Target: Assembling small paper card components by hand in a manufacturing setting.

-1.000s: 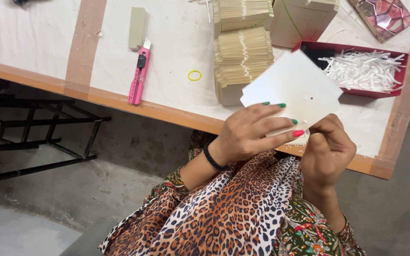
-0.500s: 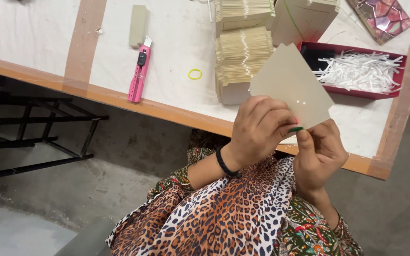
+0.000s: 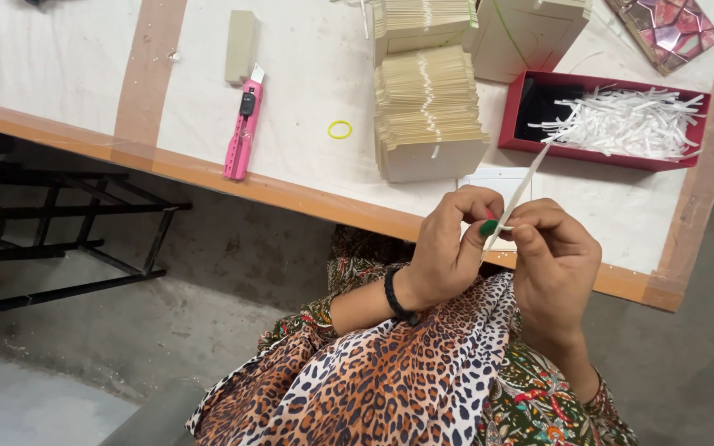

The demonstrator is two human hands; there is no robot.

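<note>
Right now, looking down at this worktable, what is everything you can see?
card: one, white, seen edge-on, held by both hands above the table edge
stacks of cards: two or more, beige, middle of the table
box: one, beige, top of the table
tray: one, red, right side, holding white paper strips
utility knife: one, pink, near the front edge
block: one, pale green-grey, above the knife
rubber band: one, yellow, between knife and stacks
patterned flat thing: one, pink and dark, top right corner
table: one, white top, orange edge
metal frame: one, black, on the floor at left
left hand: black wristband, green and red nails
right hand: pinching the card
</note>
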